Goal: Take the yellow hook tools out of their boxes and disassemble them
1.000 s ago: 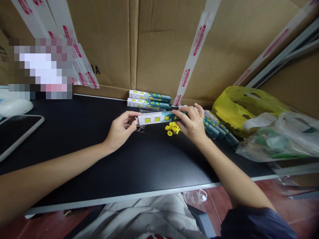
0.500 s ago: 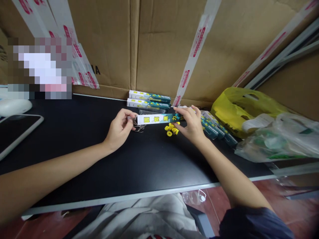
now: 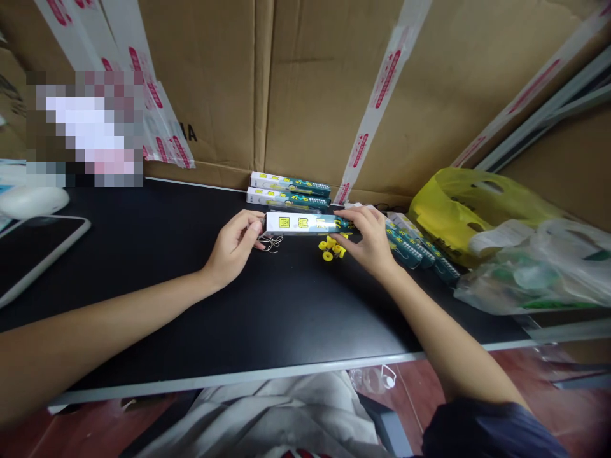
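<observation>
A long slim white-and-teal cardboard box [image 3: 303,223] with yellow lettering is held level above the black table. My right hand [image 3: 368,242] grips it near its teal right end, thumb below and fingers on top. At the box's white left end, my left hand [image 3: 233,247] has thumb and forefinger pinched together against the edge; exactly what lies between the fingertips is partly hidden. Thin metal wire hooks [image 3: 273,243] lie on the table just below the box's left end. Small yellow ring-like pieces [image 3: 327,256] are piled beside my right thumb.
Two similar boxes [image 3: 286,197] lie behind, against a large cardboard wall [image 3: 305,95]. Several more boxes [image 3: 408,245] are at right, next to a yellow plastic bag [image 3: 439,203] and a clear bag [image 3: 539,273]. At left are a tablet-like device [image 3: 41,251] and a white mouse [image 3: 35,201].
My left fingers have closed in against the box's left end. The box has tilted slightly, and the whole view has shifted a little.
</observation>
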A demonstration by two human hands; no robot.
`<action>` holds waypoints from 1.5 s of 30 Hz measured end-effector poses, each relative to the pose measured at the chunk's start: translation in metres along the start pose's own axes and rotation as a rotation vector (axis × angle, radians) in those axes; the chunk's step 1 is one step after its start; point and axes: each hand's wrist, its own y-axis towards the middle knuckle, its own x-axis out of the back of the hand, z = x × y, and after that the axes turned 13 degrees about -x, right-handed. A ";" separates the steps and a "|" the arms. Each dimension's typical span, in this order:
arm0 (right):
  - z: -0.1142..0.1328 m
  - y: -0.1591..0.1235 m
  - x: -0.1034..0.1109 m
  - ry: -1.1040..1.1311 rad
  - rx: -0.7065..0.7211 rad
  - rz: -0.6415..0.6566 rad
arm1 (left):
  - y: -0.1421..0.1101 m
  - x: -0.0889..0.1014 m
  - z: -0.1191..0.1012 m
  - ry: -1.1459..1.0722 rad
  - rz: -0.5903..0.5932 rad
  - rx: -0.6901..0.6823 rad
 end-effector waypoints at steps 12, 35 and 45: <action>0.001 0.000 -0.001 0.051 -0.047 0.056 | 0.002 0.000 0.006 0.018 -0.076 0.044; 0.003 0.000 0.018 -0.197 0.173 -0.047 | 0.002 0.003 0.004 0.133 0.179 0.079; 0.001 0.000 0.018 -0.193 0.210 -0.036 | 0.000 0.004 0.013 0.094 0.241 0.187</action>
